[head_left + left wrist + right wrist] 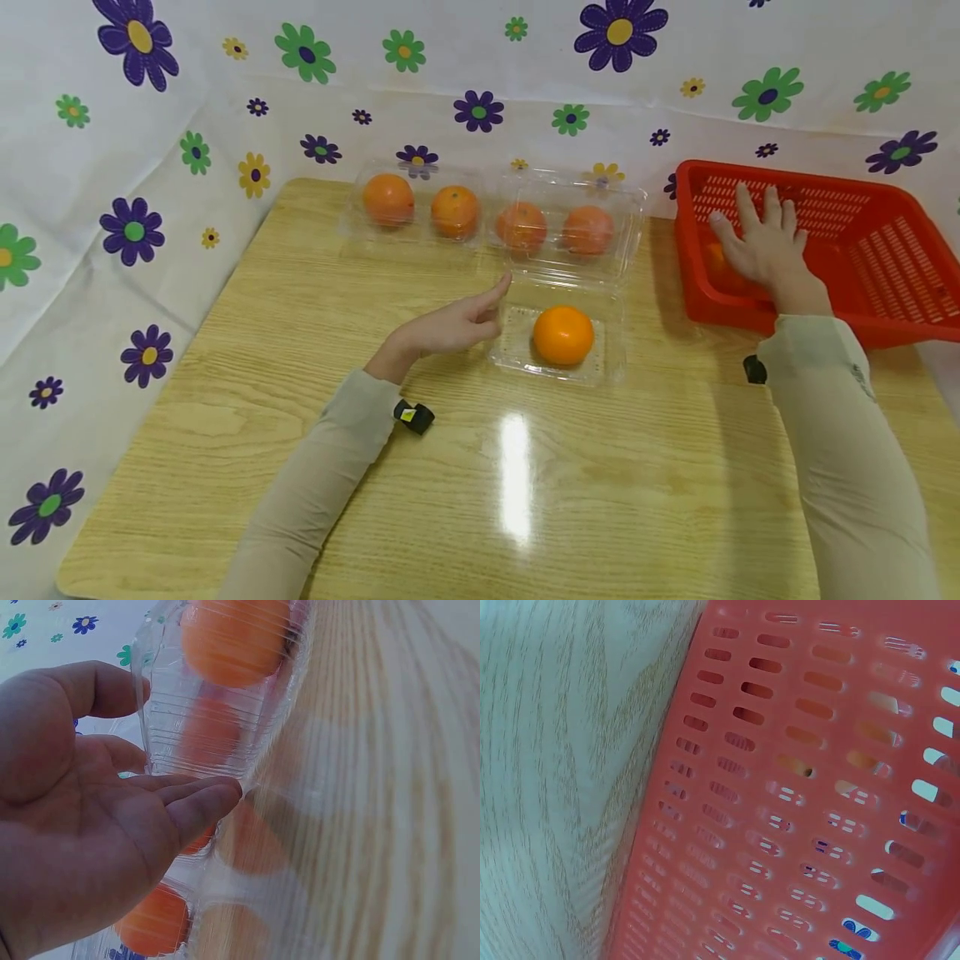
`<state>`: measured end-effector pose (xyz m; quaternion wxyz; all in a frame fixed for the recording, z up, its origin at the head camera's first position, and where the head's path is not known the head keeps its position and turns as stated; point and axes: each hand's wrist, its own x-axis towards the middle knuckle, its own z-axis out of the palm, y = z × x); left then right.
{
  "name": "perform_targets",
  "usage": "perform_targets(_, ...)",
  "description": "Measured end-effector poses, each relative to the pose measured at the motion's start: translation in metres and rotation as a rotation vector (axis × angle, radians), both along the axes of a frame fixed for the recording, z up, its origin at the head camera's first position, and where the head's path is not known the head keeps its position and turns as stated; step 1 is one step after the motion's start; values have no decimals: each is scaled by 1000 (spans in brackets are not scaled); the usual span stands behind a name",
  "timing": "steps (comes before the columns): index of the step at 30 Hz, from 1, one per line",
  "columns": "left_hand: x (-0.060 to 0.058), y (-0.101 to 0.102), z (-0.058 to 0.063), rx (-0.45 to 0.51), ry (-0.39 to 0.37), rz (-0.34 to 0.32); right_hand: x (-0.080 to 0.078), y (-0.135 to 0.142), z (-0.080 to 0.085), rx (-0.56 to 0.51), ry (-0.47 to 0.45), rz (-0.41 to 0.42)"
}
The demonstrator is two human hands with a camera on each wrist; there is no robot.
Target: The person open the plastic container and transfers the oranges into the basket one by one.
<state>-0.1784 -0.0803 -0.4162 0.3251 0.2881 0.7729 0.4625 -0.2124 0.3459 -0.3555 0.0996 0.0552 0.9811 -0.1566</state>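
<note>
My left hand [457, 325] is at the left edge of an open clear plastic box [510, 358], its fingers mostly straight and touching the plastic. A single orange [564, 335] sits in the box's base, and the clear lid [626, 250] stands raised behind it. In the left wrist view, the fingers [202, 806] lie against the box's edge. My right hand [768, 246] reaches over the red basket [795, 179] with fingers spread, holding nothing visible. Under it, an orange [720, 265] is partly hidden; the right wrist view shows orange patches through the basket's slots.
Along the back, a clear box holds two oranges [388, 200]. Two more oranges [588, 230] show through the raised lid. The wooden table [450, 500] meets a flower-patterned cloth [450, 75] behind and at the left.
</note>
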Motion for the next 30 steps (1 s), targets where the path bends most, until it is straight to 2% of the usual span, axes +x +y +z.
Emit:
perform_targets(11, 1, -5, 6, -21, 31, -10, -1, -8, 0, -32, 37, 29)
perform_targets(20, 3, -3, 3, -33, 34, -13, 8, -19, 2, -109, 62, 52)
perform_targets(27, 3, -2, 0, -13, 54, -32, 16, -27, 10, -151, 102, 45)
perform_targets(30, 4, -6, 1, -31, 61, -17, 17, -38, 13, -163, 123, 64)
